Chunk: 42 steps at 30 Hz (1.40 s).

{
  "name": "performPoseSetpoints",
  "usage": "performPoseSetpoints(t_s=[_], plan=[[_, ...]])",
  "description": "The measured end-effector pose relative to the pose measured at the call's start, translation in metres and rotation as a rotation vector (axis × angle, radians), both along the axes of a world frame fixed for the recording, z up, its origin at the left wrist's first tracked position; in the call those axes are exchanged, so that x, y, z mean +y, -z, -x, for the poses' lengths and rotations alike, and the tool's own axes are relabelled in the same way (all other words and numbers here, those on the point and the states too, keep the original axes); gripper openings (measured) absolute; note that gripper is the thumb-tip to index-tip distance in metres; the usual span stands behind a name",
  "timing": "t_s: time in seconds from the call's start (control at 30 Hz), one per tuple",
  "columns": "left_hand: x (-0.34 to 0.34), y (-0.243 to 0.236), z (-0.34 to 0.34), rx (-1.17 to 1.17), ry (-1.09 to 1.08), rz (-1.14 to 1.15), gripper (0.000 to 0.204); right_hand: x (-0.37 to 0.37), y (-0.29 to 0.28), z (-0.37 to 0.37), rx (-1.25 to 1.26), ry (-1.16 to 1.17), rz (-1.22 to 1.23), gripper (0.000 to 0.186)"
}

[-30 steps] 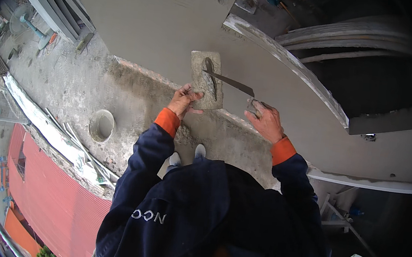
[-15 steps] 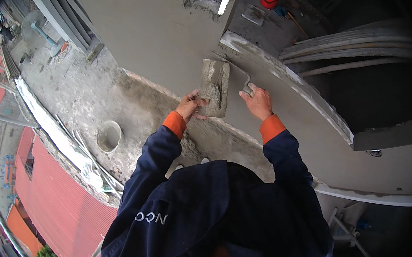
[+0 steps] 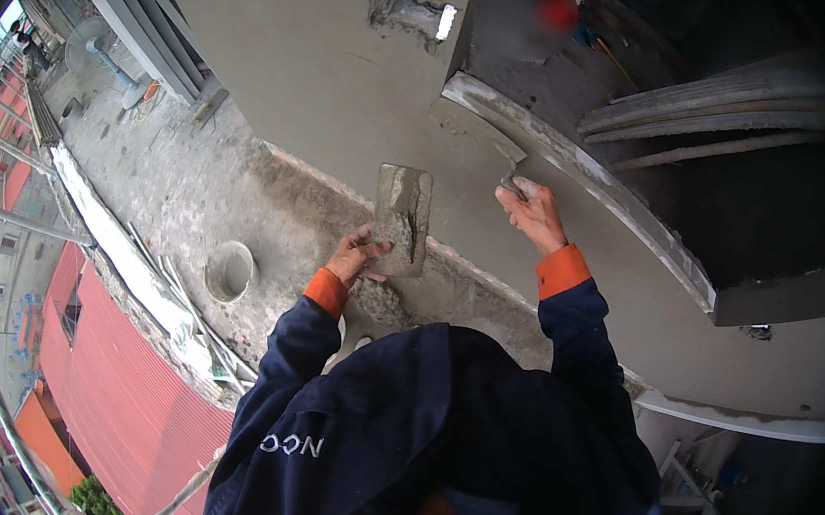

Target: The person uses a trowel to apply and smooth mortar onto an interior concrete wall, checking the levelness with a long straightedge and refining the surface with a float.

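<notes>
My left hand (image 3: 356,255) grips a rectangular plastering float (image 3: 404,196) by its near end, thumb on top. The float is crusted with grey mortar, and a ridge shows along its upper face. To the right, my right hand (image 3: 535,215) is closed around the handle of a small trowel (image 3: 510,151) with a bent metal neck. Its thin blade lies at the grey plastered wall (image 3: 578,210), just under the pale sill edge (image 3: 582,175). A patch by the blade looks freshly smeared. Float and trowel are apart.
A bucket (image 3: 230,272) stands on the mortar-stained floor at left, near long poles (image 3: 164,282) along the outer edge. A fan (image 3: 101,59) is farther off. Beyond the sill are curved boards (image 3: 708,123) and a blurred red container (image 3: 559,12). The wall has a rough hole (image 3: 403,13).
My left hand has drawn the float back toward me and slightly left, away from the wall. My right hand has moved right with the trowel, along beneath the sill. The view has shifted slightly.
</notes>
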<state>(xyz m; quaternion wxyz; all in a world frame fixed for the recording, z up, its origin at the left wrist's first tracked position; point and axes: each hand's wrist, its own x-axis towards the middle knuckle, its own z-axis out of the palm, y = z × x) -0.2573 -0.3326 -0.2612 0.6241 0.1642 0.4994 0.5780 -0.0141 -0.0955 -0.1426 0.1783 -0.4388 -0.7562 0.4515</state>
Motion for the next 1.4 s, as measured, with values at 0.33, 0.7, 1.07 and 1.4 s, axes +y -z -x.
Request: performPoseSetpoints(t_s=[0.33, 0.7, 1.07, 1.4], plan=[[-0.017, -0.012, -0.02, 0.039, -0.037, 0.023, 0.054, -0.01, -0.018, -0.037, 0.13, 0.016, 0.06, 0.034], [-0.011, -0.015, -0.044, -0.024, -0.138, 0.034, 0.056, -0.031, 0.011, -0.109, 0.187, 0.088, -0.056, 0.04], [-0.011, -0.007, -0.059, -0.117, -0.262, -0.063, 0.057, -0.062, 0.02, -0.094, -0.051, -0.188, -0.285, 0.047], [-0.03, 0.003, -0.063, -0.13, -0.401, -0.109, 0.056, -0.072, 0.025, -0.08, -0.1, -0.321, -0.388, 0.046]])
